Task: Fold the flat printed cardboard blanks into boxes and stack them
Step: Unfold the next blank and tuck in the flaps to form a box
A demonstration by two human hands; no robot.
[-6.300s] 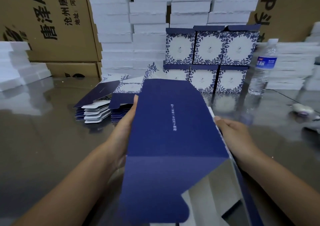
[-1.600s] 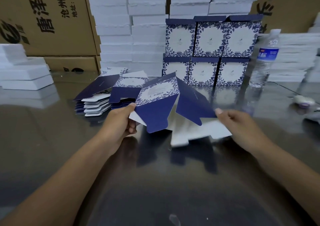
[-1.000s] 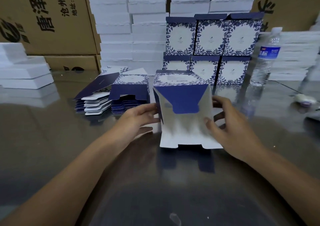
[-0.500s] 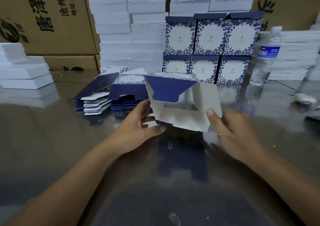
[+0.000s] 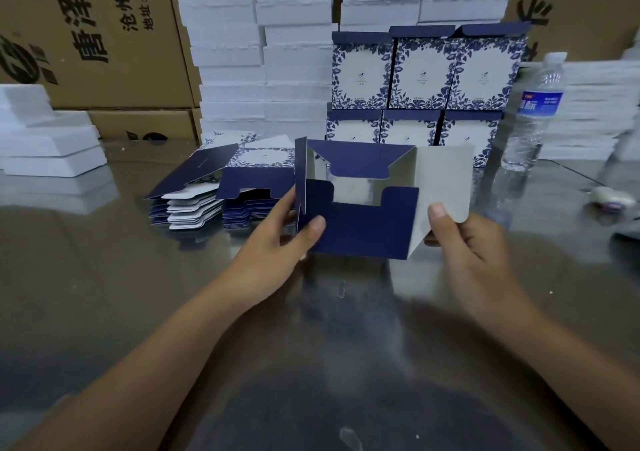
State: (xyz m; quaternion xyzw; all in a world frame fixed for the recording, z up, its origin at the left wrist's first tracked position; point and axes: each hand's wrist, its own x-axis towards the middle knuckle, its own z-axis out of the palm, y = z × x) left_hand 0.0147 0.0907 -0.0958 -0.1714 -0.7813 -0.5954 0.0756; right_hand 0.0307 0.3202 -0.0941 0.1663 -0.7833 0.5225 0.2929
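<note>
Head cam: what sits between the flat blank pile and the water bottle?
In the head view, the half-folded box, gripped by the left hand and right hand, fills that gap; the stacked finished boxes stand behind it.

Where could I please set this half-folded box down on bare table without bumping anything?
The table is bare on the near side, in front of the half-folded box, and at left, nearer than the foam slabs and the pile of flat blanks. The back is crowded: blanks, finished boxes, water bottle.
</note>
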